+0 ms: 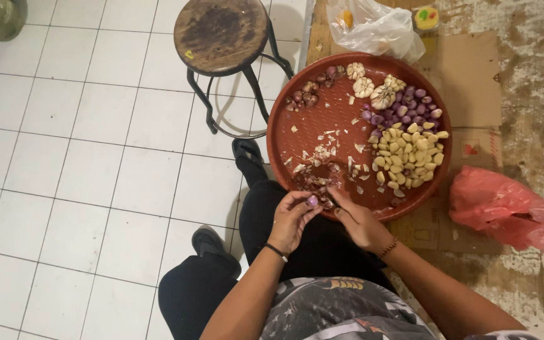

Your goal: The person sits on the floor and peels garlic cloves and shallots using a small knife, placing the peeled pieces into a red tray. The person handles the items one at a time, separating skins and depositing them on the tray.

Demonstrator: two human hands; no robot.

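My left hand [292, 217] pinches a small purple shallot [312, 201] at the near rim of a round red tray [303, 119]. My right hand [357, 217] is closed beside it, fingers touching the shallot; a thin dark object in it could be a knife, but I cannot tell. On the tray lie a heap of peeled garlic cloves [407, 156], peeled purple shallots [410, 106], whole garlic bulbs [373, 88], unpeeled shallots [306, 94] and scattered skins [322, 160].
A round wooden stool [221, 31] on black metal legs stands on the white tiled floor to the left. A clear plastic bag [379, 28] lies behind the tray, a red plastic bag [505, 208] to its right, both on flattened cardboard [470, 82]. My legs and shoes are below.
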